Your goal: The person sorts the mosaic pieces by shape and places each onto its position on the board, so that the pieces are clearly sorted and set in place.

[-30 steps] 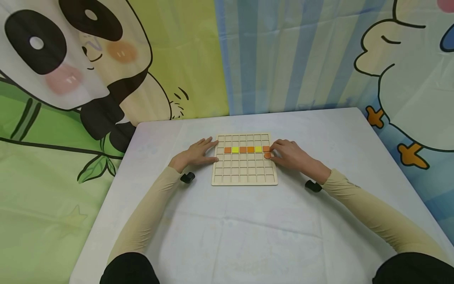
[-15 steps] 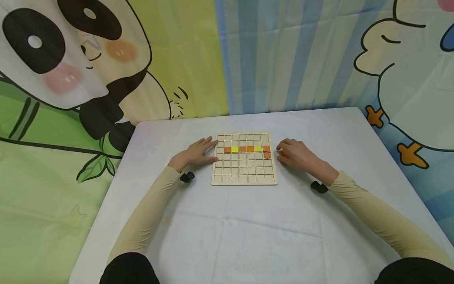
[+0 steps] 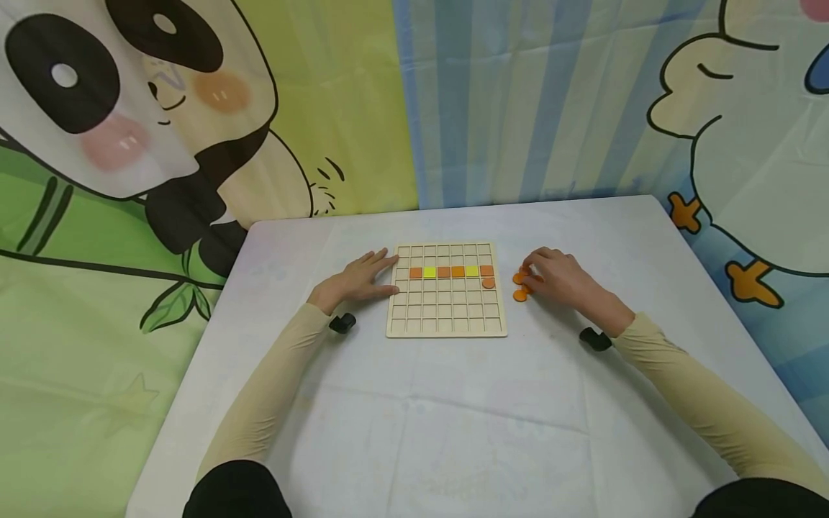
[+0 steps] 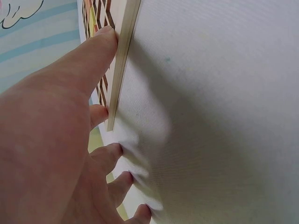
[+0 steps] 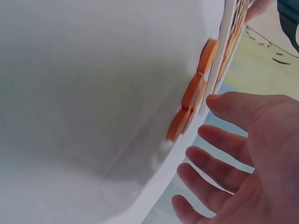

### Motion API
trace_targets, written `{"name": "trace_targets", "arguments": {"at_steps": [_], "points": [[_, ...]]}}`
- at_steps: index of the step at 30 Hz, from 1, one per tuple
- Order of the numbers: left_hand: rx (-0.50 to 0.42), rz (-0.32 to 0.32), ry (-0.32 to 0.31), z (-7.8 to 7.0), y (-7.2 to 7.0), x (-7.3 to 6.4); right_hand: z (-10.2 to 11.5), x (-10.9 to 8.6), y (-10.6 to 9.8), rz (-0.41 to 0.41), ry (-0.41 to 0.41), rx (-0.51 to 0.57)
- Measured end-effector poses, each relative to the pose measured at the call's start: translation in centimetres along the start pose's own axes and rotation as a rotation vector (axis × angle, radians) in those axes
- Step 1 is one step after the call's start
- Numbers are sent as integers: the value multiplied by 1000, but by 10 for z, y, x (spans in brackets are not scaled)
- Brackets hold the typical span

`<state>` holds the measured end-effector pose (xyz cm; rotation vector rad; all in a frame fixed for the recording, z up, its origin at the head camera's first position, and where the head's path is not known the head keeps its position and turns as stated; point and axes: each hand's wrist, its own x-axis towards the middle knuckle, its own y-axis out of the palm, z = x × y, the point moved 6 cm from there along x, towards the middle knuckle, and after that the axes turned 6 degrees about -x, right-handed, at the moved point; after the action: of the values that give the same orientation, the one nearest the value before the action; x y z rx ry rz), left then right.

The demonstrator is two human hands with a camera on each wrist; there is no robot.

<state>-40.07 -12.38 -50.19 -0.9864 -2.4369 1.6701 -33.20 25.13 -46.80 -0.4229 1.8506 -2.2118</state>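
A pale wooden grid board (image 3: 447, 327) lies flat on the table. One row of it holds several orange and yellow squares (image 3: 458, 272), and just below that row's right end is an orange disc (image 3: 488, 283). My left hand (image 3: 352, 282) spreads its fingers, with thumb and forefinger touching the board's left edge. To the right of the board, my right hand (image 3: 562, 279) hovers over several loose orange discs (image 3: 520, 296). In the right wrist view its thumb (image 5: 229, 105) and loosely bent fingers stay apart, close to the discs (image 5: 192, 91) but with nothing between them.
A white cloth covers the table (image 3: 421, 417), whose far edge meets a cartoon-printed curtain (image 3: 492, 101). Small black devices sit at both wrists, such as the left wrist camera (image 3: 342, 324).
My right hand has left the orange disc on the board and moved right, uncovering loose orange discs on the table. My left hand keeps its place at the board's edge.
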Motion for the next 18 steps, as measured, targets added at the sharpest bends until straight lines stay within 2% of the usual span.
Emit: {"name": "trace_targets", "arguments": {"at_steps": [11, 18], "points": [[15, 2, -3, 1, -1, 1, -18, -11, 2, 104, 41, 15], [9, 9, -5, 0, 0, 2, -22, -18, 6, 85, -1, 22]]}}
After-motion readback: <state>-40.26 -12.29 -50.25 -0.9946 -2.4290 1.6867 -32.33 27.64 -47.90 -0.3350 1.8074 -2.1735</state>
